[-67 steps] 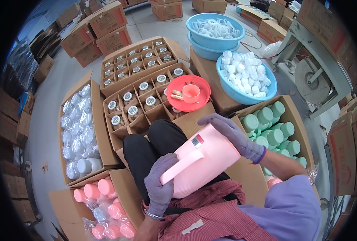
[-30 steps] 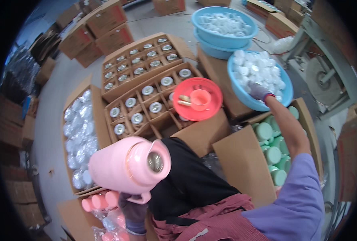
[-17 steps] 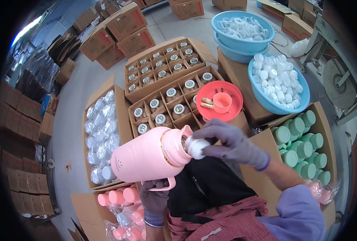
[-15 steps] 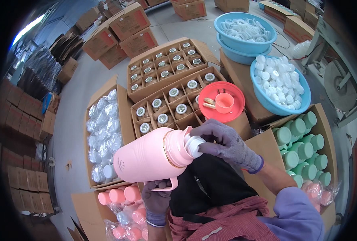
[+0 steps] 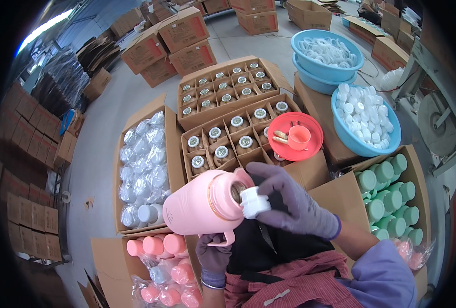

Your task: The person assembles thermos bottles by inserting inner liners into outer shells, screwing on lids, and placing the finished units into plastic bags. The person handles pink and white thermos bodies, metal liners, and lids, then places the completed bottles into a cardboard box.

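Observation:
A pink vacuum jug (image 5: 199, 203) lies tilted in front of me, its mouth facing right. My left hand (image 5: 213, 259), in a purple-grey glove, is closed round the jug's handle (image 5: 227, 238) from below. A white threaded stopper (image 5: 254, 202) sits just outside the jug's mouth, pinched between the thumb and fingers of my gloved right hand (image 5: 302, 208). Part of the jug's dark inside shows past the stopper. Behind the jug stands a divided carton (image 5: 207, 173) of glass liners (image 5: 221, 152) with pale rims.
A red plate (image 5: 311, 146) with a cup lies on that carton. Blue basins hold white stoppers (image 5: 364, 115) and clear rings (image 5: 325, 51). Cartons of green jugs (image 5: 375, 210), pink jugs (image 5: 174, 244) and bagged pale-blue jugs (image 5: 156, 149) stand around me. Stacked cartons (image 5: 181, 31) are farther back.
My right hand has drawn the stopper out of the jug's neck, so the opening now shows. The view has shifted, moving the surroundings slightly right in the picture.

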Demonstrator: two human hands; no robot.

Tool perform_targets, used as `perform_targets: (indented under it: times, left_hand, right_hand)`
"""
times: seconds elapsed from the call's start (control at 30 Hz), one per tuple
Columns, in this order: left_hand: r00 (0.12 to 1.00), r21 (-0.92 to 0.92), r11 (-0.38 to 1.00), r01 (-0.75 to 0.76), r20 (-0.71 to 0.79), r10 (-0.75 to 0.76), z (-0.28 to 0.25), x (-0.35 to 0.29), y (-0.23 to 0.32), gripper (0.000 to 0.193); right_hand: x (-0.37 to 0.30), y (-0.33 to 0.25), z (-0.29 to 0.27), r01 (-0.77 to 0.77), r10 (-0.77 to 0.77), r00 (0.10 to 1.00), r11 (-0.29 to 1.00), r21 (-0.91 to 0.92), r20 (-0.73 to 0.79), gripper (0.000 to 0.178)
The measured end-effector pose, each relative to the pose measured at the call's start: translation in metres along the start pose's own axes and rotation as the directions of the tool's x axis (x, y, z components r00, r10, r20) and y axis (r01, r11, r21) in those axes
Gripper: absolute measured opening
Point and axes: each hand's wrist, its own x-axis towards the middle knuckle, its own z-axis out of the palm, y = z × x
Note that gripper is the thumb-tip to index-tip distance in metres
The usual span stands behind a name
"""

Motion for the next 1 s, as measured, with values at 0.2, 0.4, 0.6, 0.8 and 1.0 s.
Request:
perform_targets:
  times: [0.2,0.4,0.6,0.8,1.0]
  left_hand:
    - [0.993,0.104,0.993,-0.059,0.109,0.047,-0.024,-0.001,-0.004,0.021]
    - [0.988,-0.051,0.993,0.104,0.116,-0.097,0.002,-0.007,-0.003,0.018]
    - [0.988,0.12,0.991,-0.053,0.15,0.035,0.038,-0.004,-0.01,0.02]
    - [0.98,0.221,0.964,-0.147,0.161,0.113,0.037,0.03,-0.002,0.017]
    - [0.984,0.149,0.988,-0.049,0.18,0.022,0.034,0.048,-0.009,0.02]
  right_hand:
    - [0.011,0.004,0.013,0.01,-0.072,0.983,0.94,-0.342,-0.169,0.05]
    - [0.013,0.015,0.014,-0.025,-0.017,0.997,0.837,-0.546,-0.071,0.089]
    - [0.008,0.056,0.02,-0.177,0.107,0.955,0.954,-0.241,-0.276,0.047]
    - [-0.001,0.126,-0.015,-0.324,0.348,0.931,0.926,0.191,-0.108,0.063]
    - [-0.069,0.279,-0.147,-0.662,0.466,0.725,0.272,-0.698,-0.506,0.1]
